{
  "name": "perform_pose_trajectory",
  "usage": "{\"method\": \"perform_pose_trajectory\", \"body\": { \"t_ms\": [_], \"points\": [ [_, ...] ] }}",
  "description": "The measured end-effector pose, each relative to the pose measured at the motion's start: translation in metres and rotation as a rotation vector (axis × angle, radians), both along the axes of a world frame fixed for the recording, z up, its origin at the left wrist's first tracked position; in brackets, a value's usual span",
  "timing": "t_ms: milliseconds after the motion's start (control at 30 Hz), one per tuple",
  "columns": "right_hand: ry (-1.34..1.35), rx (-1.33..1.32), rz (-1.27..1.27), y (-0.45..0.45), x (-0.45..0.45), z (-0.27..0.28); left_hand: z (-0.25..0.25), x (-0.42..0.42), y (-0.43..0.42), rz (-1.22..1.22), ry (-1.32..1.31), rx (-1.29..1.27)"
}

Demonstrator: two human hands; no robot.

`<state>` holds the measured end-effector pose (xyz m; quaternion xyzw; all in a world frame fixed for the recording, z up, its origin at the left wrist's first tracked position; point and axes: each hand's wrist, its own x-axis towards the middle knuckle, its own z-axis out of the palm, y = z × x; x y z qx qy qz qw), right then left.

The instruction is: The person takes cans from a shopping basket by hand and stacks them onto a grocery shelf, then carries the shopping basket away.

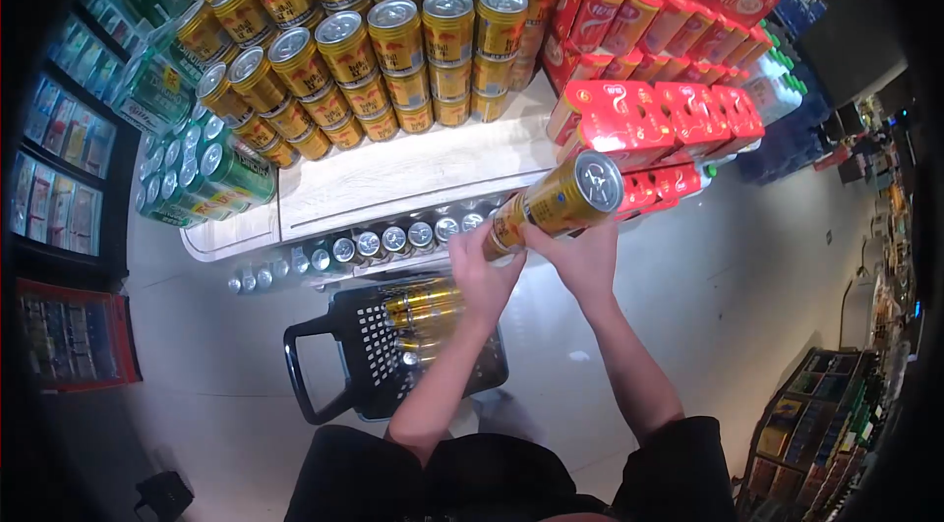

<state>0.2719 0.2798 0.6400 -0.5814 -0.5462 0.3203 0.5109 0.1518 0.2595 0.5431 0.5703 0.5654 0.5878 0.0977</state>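
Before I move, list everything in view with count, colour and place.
held cans: apparently two, gold, end to end between the hands
basket: one, black, below the table edge
basket cans: several, gold, inside the basket
stacked cans: many, gold, on the table
table: one, pale, ahead
red packs: many, red, table's right
green packs: several, green, table's left
lower cans: one visible row, silver-topped, under the tabletop
display cases: several, dark-framed, far left
floor: one, grey, beneath
left hand: one, bare, centre
right hand: one, bare, right of it
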Motion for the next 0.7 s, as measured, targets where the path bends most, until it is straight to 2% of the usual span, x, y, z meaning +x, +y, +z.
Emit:
{"method": "perform_pose_trajectory", "body": {
  "t_ms": [67,100,167,200,300,367,500,633,700],
  "points": [
    [-0.165,0.025,-0.061,0.034,0.007,0.041,0.017,0.019,0.045,0.041,-0.026,-0.006],
    [-0.014,0.151,0.025,0.058,0.011,0.046,0.022,0.028,0.068,0.073,-0.051,0.058],
    [-0.114,0.105,-0.043,0.091,0.013,0.061,0.029,0.047,0.107,0.097,-0.196,0.077],
    [-0.228,0.208,-0.053,0.111,0.016,0.057,0.023,0.055,0.127,0.132,-0.213,0.069],
    [-0.415,0.148,-0.094,0.149,0.011,0.053,0.008,0.072,0.166,0.144,-0.279,0.002],
    [-0.506,0.096,-0.113,0.167,0.008,0.046,-0.001,0.081,0.182,0.155,-0.313,-0.047],
    [-0.525,0.122,-0.096,0.196,0.011,0.027,-0.005,0.081,0.199,0.170,-0.246,-0.037],
    [-0.517,0.023,-0.133,0.215,0.015,0.027,-0.017,0.075,0.186,0.043,-0.417,0.035],
    [-0.472,0.079,-0.106,0.221,0.018,0.025,-0.023,0.070,0.168,-0.111,-0.331,-0.080]
  ]
}}
